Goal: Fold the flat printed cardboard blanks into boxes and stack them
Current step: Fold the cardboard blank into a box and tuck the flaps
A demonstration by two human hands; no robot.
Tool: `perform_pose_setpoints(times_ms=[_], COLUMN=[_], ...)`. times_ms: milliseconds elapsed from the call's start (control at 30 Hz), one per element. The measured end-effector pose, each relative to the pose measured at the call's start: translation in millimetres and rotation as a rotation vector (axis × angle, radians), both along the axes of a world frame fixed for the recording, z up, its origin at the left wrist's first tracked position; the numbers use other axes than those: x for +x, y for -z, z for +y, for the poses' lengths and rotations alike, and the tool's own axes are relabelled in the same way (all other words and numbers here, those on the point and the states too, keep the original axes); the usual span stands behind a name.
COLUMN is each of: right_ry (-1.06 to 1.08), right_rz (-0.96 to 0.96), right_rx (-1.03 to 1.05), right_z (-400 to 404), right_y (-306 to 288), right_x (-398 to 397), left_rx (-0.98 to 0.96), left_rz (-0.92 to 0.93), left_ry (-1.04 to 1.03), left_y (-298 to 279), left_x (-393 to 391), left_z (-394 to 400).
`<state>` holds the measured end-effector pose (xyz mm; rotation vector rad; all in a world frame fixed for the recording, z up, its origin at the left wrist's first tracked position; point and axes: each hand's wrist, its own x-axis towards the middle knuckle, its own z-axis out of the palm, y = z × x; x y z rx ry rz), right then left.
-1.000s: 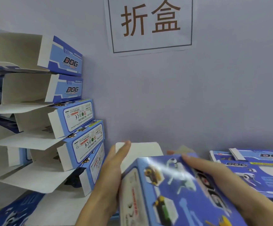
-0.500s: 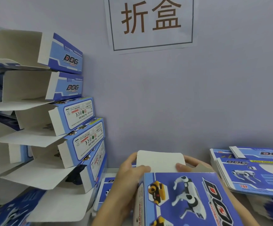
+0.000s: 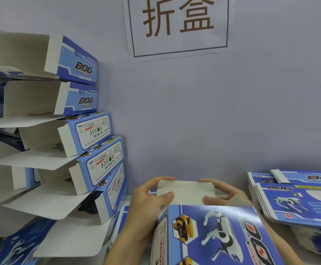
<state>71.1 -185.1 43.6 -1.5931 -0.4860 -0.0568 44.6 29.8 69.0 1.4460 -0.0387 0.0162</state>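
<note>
A blue printed box (image 3: 213, 234) with a robot dog picture sits in front of me, half formed. Its white end flap (image 3: 184, 192) stands up at the far end. My left hand (image 3: 146, 205) grips the flap's left corner, thumb on the near face and fingers behind. My right hand (image 3: 221, 190) pinches the flap's right corner the same way; its wrist is hidden under the box. Several folded boxes (image 3: 75, 134) with open white flaps are stacked at the left. A pile of flat blanks (image 3: 297, 199) lies at the right.
A grey wall (image 3: 194, 121) rises close behind the work spot, with a paper sign (image 3: 177, 25) taped on it. More blue blanks (image 3: 14, 247) lie low at the left under the stack. The stack's loose flaps jut out toward my left arm.
The box has turned so its dog face points up and toward me. Both hands shifted from its sides to the white end flap, now held at both corners.
</note>
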Motion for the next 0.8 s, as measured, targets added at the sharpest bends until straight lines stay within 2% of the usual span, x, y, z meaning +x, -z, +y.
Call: perform_pose_setpoints(times_ms=[133, 267, 300, 400, 467, 533, 600, 667, 800], right_ry=[0.000, -0.010, -0.034, -0.212, -0.316, -0.331, -0.289, -0.188, 0.056], right_rz=[0.004, 0.200, 0.232, 0.297, 0.342, 0.332, 0.273, 0.207, -0.007], right_rx=[0.014, 0.019, 0.083, 0.104, 0.053, -0.052, 0.088, 0.219, 0.299], right_z=[0, 3, 0, 2, 0, 5, 8, 2, 5], right_y=[-9, -12, -9, -17, -28, -43, -51, -51, -65], right_x=[-9, -24, -31, -38, -40, -45, -46, -50, -59], left_rx=[-0.014, -0.065, -0.082, -0.141, -0.160, -0.157, -0.127, -0.114, 0.041], left_rz=[-0.005, -0.004, -0.016, -0.032, -0.042, -0.093, -0.163, -0.229, -0.298], left_ry=[-0.038, -0.108, -0.153, -0.316, -0.397, -0.501, -0.598, -0.560, -0.197], left_y=[1, -2, -2, -1, 1, 3, 0, -8, -25], left_x=[1, 2, 3, 7, 8, 10, 8, 4, -6], left_z=[-1, -1, 0, 9, 16, 18, 16, 12, -7])
